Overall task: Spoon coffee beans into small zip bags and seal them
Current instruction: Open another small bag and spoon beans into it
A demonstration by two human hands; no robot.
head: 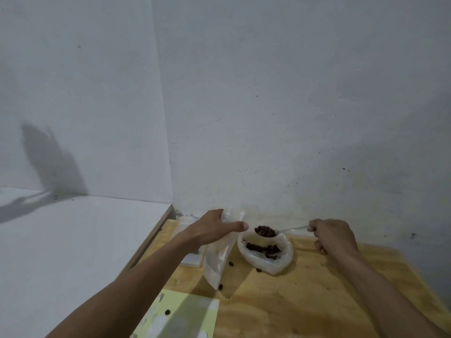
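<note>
My left hand [214, 228] grips the top of a clear zip bag [217, 259] and holds it upright on the wooden table [305, 301]. Its thumb points right, towards the spoon. My right hand [334, 235] holds a spoon [266, 231] by its handle. The spoon's bowl is heaped with coffee beans and hovers between the zip bag's mouth and a white plastic bag of beans [266, 252] that lies open on the table below it. The zip bag looks nearly empty.
A few loose beans [231, 264] lie on the table around the bags. A pale yellow sheet [185, 315] with one bean on it lies at the front. A white surface [73, 240] adjoins the table on the left. Walls stand close behind.
</note>
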